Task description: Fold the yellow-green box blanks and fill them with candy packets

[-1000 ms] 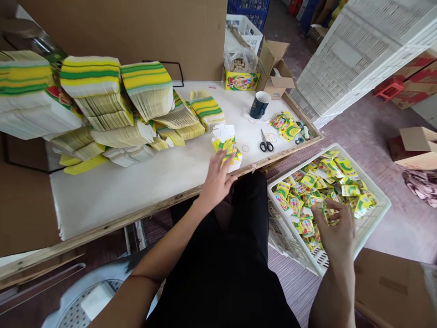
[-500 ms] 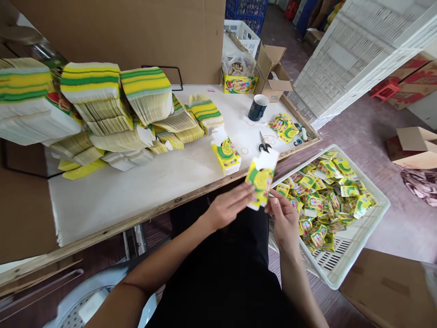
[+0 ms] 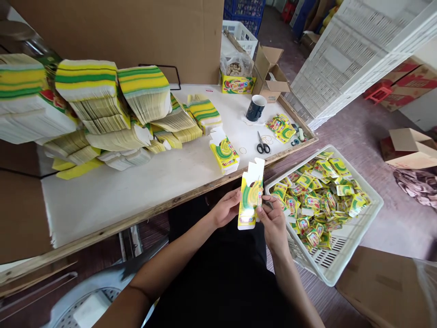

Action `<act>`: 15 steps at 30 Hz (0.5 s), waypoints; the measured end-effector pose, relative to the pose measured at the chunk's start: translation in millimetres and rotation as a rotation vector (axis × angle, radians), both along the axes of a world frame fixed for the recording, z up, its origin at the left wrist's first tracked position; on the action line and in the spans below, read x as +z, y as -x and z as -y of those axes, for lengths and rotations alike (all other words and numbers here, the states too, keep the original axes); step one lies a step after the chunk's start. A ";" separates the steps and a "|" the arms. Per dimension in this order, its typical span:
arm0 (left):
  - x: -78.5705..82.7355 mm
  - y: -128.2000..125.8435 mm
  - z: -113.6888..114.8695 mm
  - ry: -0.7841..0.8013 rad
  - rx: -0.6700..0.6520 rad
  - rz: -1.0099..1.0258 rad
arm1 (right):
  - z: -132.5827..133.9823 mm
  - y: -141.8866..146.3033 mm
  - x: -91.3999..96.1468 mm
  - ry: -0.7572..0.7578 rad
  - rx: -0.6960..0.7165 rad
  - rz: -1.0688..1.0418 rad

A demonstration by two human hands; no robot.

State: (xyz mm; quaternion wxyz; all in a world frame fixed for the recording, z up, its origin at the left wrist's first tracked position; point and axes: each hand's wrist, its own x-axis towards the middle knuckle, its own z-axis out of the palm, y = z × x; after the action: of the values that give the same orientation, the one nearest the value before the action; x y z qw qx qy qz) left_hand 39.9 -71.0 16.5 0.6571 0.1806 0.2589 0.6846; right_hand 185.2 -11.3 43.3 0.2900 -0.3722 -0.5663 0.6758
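Observation:
Over my lap, in front of the table edge, a yellow-green printed carton [image 3: 250, 200] stands upright with its white top flaps raised. My left hand [image 3: 228, 208] grips its left side, thumb toward the front. On the opposite side my right hand [image 3: 273, 218] pinches the carton's right edge, with the thumb in front. Close by on the table sits another yellow-green carton [image 3: 224, 152], its white end flap sticking up. Stacks of flat cartons [image 3: 88, 86] in the same yellow, green and white are piled along the table's left side.
A white crate [image 3: 367, 218] of small yellow packs stands at my right. Black-handled scissors [image 3: 263, 145], a dark mug [image 3: 256, 108], loose packs [image 3: 282, 127] and a candy display box [image 3: 238, 84] are on the white table [image 3: 112, 196]. Stacked white crates [image 3: 337, 54] rise beyond.
The carton has come nearer my body and turned more upright, its front now facing me. My left hand has shifted from its front face to its left edge.

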 end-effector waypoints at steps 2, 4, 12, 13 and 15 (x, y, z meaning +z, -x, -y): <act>-0.7 -0.3 1.8 -0.025 -0.050 0.039 | 0.6 0.4 0.7 0.010 0.027 0.004; -1.2 -0.3 3.2 -0.045 -0.064 0.057 | 0.5 -0.4 0.8 0.002 0.068 0.012; 1.8 -1.1 1.2 -0.083 -0.061 0.089 | 4.0 0.8 -5.0 -0.080 0.104 0.101; 1.2 -2.1 0.8 -0.074 -0.043 0.088 | 4.3 1.1 -6.6 -0.078 0.094 0.116; -0.8 -4.6 0.1 -0.058 -0.018 0.092 | 4.3 1.1 -9.1 -0.074 0.081 0.170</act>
State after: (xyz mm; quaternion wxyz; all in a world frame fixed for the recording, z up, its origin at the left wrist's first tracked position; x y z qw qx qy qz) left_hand 44.6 -71.1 15.7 0.6688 0.1703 0.2067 0.6935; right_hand 184.0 -15.6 34.3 0.2267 -0.3940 -0.6282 0.6315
